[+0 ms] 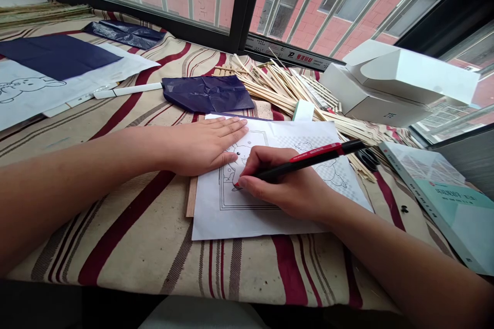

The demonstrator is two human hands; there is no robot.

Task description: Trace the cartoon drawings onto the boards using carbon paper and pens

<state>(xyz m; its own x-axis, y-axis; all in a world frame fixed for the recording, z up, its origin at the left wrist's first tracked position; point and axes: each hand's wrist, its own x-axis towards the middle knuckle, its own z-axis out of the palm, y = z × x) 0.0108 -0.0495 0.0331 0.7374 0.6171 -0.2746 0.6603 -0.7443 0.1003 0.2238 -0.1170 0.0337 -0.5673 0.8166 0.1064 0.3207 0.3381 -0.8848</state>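
Note:
My right hand [287, 182] is closed round a black and red pen [309, 159], its tip touching the lines of a cartoon drawing on a white sheet of paper [247, 223]. Flat on the upper left of that sheet lies my left hand [200, 146], fingers stretched out towards the right. Part of the framed drawing is hidden beneath both hands. Under the sheet, the edge of a wooden board [191, 198] shows at the left, and a strip of dark blue paper peeks out along the top.
Dark blue carbon-like paper [208, 93] and a white capped pen or knife [129, 90] lie behind my left hand. Thin wooden strips [285, 87] are piled near the window. A white box [386, 82], black scissors handles [367, 159] and a book [443, 200] stand at the right.

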